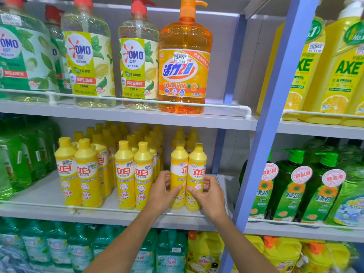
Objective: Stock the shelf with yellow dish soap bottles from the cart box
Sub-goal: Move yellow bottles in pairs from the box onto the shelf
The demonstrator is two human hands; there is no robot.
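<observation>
**Fig.** Facing up a pair of yellow dish soap bottles on the middle shelf (45, 194).

**Hands.** L hand (162, 191) grips the left bottle (177, 166), fingers curled round its far side, thumb across the front label. R hand (211, 196) grips the right bottle (197, 164) in mirror fashion.

**Position.** Both bottles are upright and touch each other. Their bases appear to rest on the shelf just behind the front rail (118, 210). They stand at the right end of the yellow block, w/ a gap between them and the next front pair (134, 174). More yellow caps show directly behind them. The cart box is not in view.

**Step (judged).** Final set-down and alignment of the pair.

**Technique.**
1. Keep both bottles vertical and pressed together so they move as one unit.
2. Slide them along the shelf, don't lift. These are tall, narrow bottles w/ small bases and will likely tip if nudged high up.
3. Line the fronts up w/ the neighbouring pairs, close to the rail but not leaning on it.
4. The left bottle's label looks turned partly away. Twist it to face front, matching the right one.
5. Avoid shoving back hard, or the rows behind may topple.
6. Release one hand at a time, only once each bottle stands steady.
</observation>
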